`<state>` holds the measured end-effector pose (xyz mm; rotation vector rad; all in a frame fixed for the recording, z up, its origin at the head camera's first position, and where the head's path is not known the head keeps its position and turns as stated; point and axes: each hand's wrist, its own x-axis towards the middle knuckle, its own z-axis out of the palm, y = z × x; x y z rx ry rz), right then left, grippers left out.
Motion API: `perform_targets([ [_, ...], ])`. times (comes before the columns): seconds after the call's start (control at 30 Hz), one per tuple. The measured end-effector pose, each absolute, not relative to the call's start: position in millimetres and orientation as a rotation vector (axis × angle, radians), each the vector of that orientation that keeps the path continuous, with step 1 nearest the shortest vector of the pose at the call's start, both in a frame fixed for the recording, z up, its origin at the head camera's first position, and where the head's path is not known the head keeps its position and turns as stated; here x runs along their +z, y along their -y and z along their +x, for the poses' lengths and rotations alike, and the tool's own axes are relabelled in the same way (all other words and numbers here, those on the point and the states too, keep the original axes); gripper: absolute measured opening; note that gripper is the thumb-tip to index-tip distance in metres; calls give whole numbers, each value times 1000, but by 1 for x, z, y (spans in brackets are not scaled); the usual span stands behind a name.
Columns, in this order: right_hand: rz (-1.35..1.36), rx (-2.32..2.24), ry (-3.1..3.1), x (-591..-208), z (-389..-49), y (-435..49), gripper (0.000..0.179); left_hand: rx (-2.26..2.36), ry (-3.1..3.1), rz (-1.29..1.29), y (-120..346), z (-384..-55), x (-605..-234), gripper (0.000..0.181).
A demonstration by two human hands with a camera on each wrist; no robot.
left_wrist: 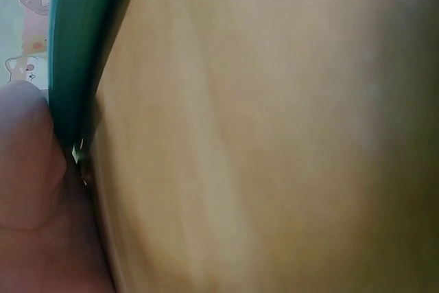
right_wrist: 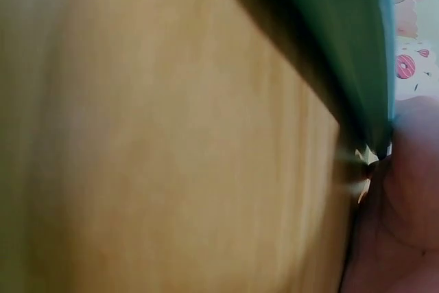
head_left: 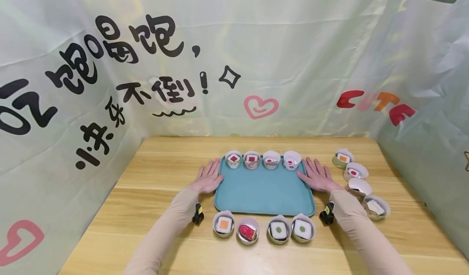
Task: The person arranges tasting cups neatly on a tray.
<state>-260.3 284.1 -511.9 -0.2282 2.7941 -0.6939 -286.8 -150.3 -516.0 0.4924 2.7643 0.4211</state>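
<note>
A blue rectangular tray (head_left: 264, 189) lies on the wooden table between both hands. Along its far edge stand several small paper cups (head_left: 251, 161), each with a white sushi-like piece showing a reddish center. Beside the tray's left rim, the left hand (head_left: 208, 179) lies with fingers straight and pointing away, its thumb at the rim. On the opposite side the right hand (head_left: 318, 176) mirrors it, fingers extended and thumb over the rim. In the left wrist view, the tray's side (left_wrist: 82, 39) meets the base of the thumb; the right wrist view shows the same side-on contact.
Several more cups (head_left: 224, 225) stand in front of the tray, one holding a red-topped piece (head_left: 248, 232). Right of the right hand, further cups (head_left: 356, 171) form a slanting row. Printed cloth (head_left: 300, 59) walls the table at the back and sides.
</note>
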Motion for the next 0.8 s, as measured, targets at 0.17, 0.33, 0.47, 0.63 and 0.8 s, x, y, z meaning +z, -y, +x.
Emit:
perform_targets([
  [0.17, -227, -703, -2800, -514, -263, -286, 104, 427, -2774, 489, 148, -284, -514, 68],
  [0.33, -252, -686, -2806, -508, -260, -283, 100, 404, -2780, 481, 149, -286, -516, 67],
  [0.47, -288, -659, -2784, -491, -256, -283, 88, 413, -2770, 473, 148, -286, -517, 68],
  [0.63, -349, -657, -2708, -464, -257, -286, 78, 404, -2769, 471, 148, -286, -518, 68],
  [0.8, -395, -685, -2705, -441, -261, -291, 70, 417, -2781, 468, 148, -285, -516, 68],
])
